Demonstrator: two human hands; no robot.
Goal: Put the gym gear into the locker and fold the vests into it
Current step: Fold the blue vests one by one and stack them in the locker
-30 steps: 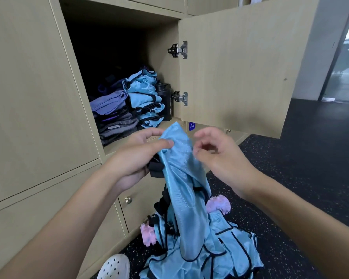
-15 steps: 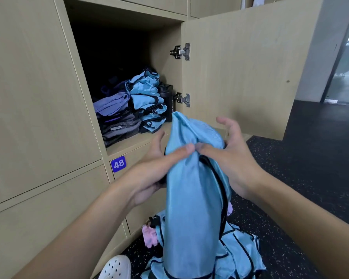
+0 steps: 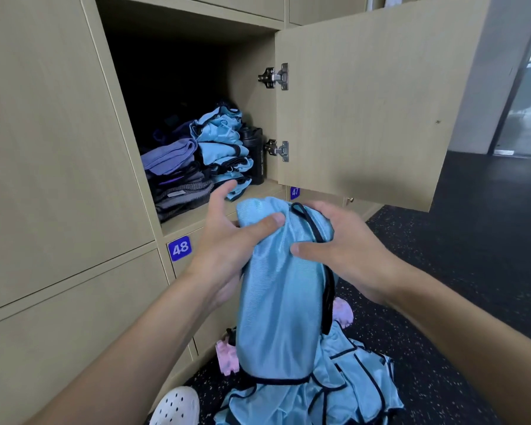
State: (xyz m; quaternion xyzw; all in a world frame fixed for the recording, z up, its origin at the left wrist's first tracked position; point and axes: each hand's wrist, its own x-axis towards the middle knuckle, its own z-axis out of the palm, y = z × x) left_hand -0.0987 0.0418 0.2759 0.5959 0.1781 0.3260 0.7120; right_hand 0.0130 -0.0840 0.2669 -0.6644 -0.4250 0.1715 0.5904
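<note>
Left hand (image 3: 224,240): gripped the held vest (image 3: 279,302) near its top, with the thumb pressed across the front and the palm and fingers behind. The forefinger stuck out straight, clear of the cloth.
Right hand (image 3: 347,250): gripped the same top fold from the other side, thumb on the front, fingers curled over and behind.
Held vest: light blue with black trim, doubled lengthwise. It hung in the air in front of the locker (image 3: 252,87), below its opening and not yet inside.
Locker: door (image 3: 365,102) swung wide to the right.
Inside: folded blue vests (image 3: 221,148) stacked mid-shelf. Purple and grey clothes (image 3: 172,176) were piled just left of them, and a black bottle (image 3: 256,154) stood upright just to their right, by the wall.
Floor (image 3: 442,286): loose vests (image 3: 350,384) lay heaped under the held one. A pink ridged item (image 3: 226,358) was partly hidden behind them.
Foot: a white clog (image 3: 175,406) showed at the bottom edge.
Labels: plate 48 (image 3: 180,248) sat under the open compartment.
</note>
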